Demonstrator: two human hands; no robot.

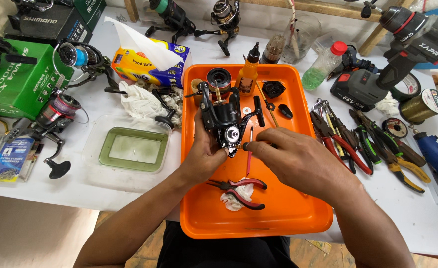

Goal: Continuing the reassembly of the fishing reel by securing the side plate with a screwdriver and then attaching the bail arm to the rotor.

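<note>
Both my hands work over the orange tray [288,213]: left hand [204,159] clasps the black reel [225,119] upright, right hand [298,159] pinches a thin red tool [249,154] at its side plate. I judge this mid-disassembly; steadiness matters next. Pliers [238,186] lie just below; bench tools crowd right.

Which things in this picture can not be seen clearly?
Head view:
- Tool tip in the right hand: hidden by its fingers and the black reel.
- Left hand fingers: behind the reel.
- Blue tool: cut off by the right edge.
- Small tray parts: too small.
</note>
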